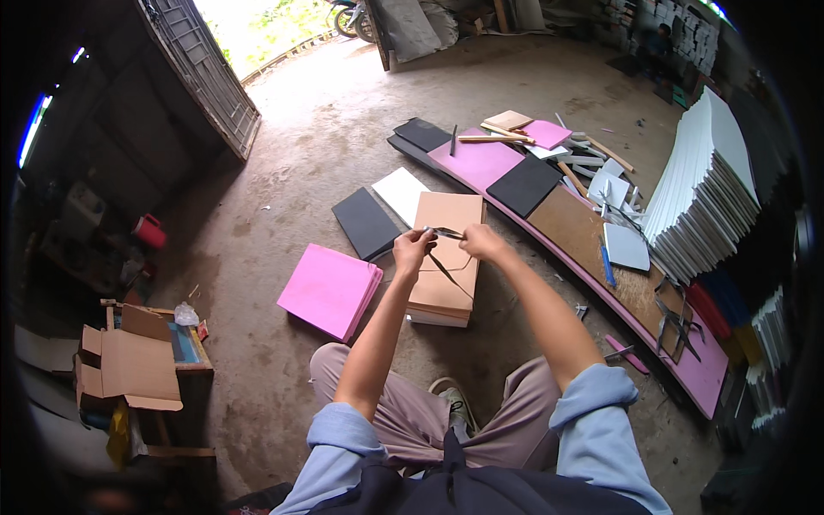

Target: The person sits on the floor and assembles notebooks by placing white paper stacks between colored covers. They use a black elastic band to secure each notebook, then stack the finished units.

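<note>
A stack of tan foam-like sheets stands on the floor in front of me, with paler sheets at its bottom. Over its top, my left hand and my right hand are closed on a thin black strip. One stretch of the strip runs between my fingers, and a loose end slants down over the stack. A thin line crosses the stack's top just below my hands. Beside it on the left lies a pink stack. A black stack and a white sheet lie behind.
A long low board on the right bears black and pink sheets, sticks, scraps, a blue cutter and black strips. Tall white sheets stand beyond it. At left are an opened cardboard box and a red container.
</note>
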Demonstrator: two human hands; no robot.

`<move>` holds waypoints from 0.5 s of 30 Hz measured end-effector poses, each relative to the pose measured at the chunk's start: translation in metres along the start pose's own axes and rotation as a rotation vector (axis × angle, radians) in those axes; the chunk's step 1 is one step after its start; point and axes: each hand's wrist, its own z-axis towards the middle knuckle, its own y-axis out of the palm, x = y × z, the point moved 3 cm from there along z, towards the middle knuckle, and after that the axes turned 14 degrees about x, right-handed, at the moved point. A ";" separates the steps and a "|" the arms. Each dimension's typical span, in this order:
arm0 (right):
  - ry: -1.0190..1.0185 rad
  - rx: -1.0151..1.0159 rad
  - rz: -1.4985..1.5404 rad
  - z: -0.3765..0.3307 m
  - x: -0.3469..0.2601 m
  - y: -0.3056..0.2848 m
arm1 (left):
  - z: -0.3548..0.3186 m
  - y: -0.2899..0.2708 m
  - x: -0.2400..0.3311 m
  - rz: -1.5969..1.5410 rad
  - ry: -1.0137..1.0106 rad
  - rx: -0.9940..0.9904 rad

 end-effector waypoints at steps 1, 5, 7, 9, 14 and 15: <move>0.045 -0.101 0.024 0.003 0.012 -0.010 | -0.001 0.002 0.003 0.007 -0.029 -0.009; 0.305 -0.021 0.565 -0.004 0.033 -0.059 | 0.003 -0.004 0.004 0.058 -0.009 -0.022; 0.359 0.018 0.940 -0.015 0.040 -0.085 | 0.006 -0.002 0.003 0.042 -0.020 -0.032; 0.368 0.015 1.133 -0.028 0.048 -0.109 | 0.006 0.001 0.002 0.043 -0.032 -0.045; 0.472 0.382 1.084 -0.037 0.121 -0.142 | 0.005 0.007 -0.006 -0.203 -0.193 -0.094; 0.509 0.537 0.779 -0.042 0.146 -0.147 | 0.002 0.012 -0.007 -0.192 -0.194 -0.098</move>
